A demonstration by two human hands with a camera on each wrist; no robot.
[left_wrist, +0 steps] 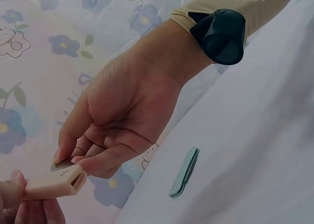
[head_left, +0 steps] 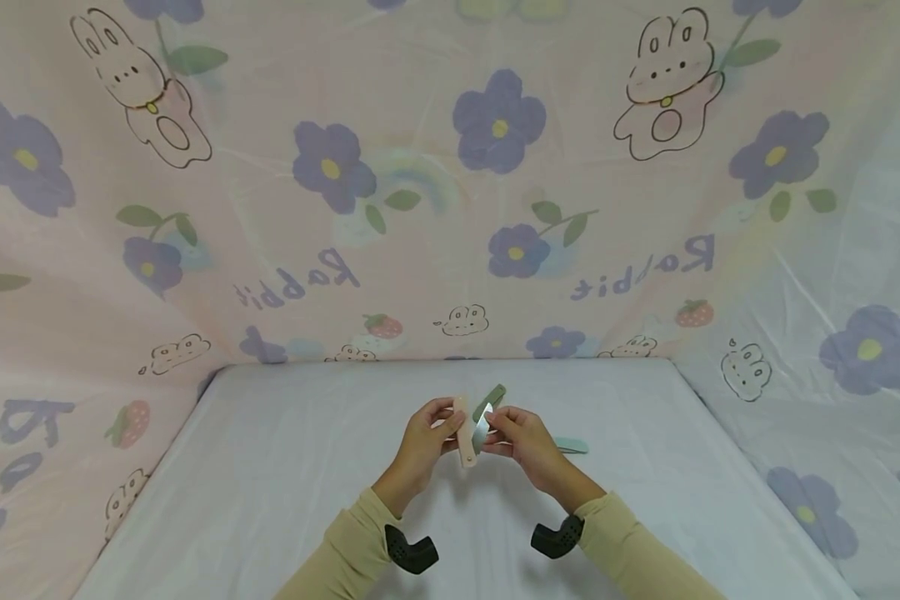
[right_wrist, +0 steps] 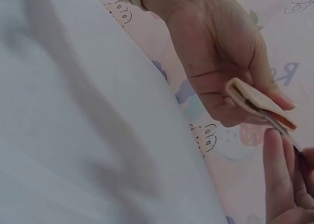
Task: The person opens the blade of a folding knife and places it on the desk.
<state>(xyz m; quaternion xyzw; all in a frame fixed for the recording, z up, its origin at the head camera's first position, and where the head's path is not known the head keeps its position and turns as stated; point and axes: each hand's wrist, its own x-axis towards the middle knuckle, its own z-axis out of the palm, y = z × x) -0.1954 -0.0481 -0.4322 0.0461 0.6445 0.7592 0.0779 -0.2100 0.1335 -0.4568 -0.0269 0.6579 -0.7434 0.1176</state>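
Observation:
My left hand [head_left: 423, 437] grips the beige handle [head_left: 466, 447] of a small folding knife, thumb in front and fingers behind. The silver blade [head_left: 481, 430] stands partly out of the handle, at a slant from its lower end. My right hand [head_left: 527, 442] pinches that blade between thumb and fingers. In the left wrist view, the slot end of the handle [left_wrist: 56, 185] shows, with the right fingertips at the blade beside it. The right wrist view shows the long slot in the handle [right_wrist: 260, 101] and the blade coming out of it. Fingers hide part of the blade.
An olive-green folding knife [head_left: 493, 397] lies on the white table [head_left: 285, 467] just behind the hands. A folded mint-green knife [head_left: 572, 446] lies to the right, partly behind the right hand. Printed cloth walls [head_left: 420, 233] with flowers and rabbits enclose the table's back and sides.

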